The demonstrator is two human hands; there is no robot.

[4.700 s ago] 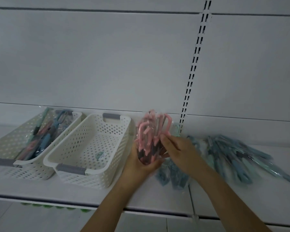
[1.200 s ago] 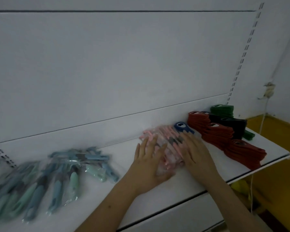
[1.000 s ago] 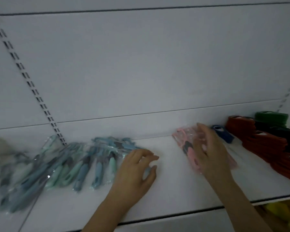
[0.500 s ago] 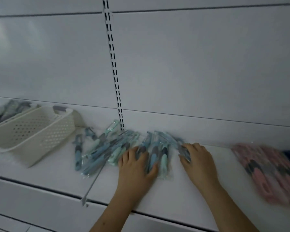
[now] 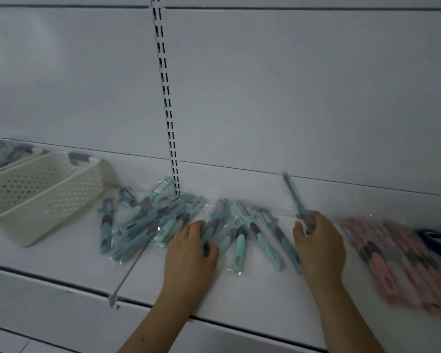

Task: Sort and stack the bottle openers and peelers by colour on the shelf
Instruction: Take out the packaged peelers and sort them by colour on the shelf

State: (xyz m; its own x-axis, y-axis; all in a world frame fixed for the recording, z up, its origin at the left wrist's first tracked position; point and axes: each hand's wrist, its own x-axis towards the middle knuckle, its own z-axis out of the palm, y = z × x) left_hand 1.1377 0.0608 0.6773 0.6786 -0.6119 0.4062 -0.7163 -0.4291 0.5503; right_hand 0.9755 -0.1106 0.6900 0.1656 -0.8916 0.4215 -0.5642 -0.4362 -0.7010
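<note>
Two bare hands work among bagged blue and mint-green plastic peelers (image 5: 237,233) strewn along the white metal shelf (image 5: 252,296). The left hand (image 5: 190,253) curls its fingers round a blue peeler handle in the pile. The right hand (image 5: 318,244) pinches one slim blue peeler (image 5: 294,197), tilted upward. Blurred pink bagged peelers (image 5: 402,261) lie right; a cream perforated plastic basket (image 5: 40,192) sits left.

Basket (image 5: 43,192) left of peelers (image 5: 148,222) on shelf (image 5: 252,296)
</note>
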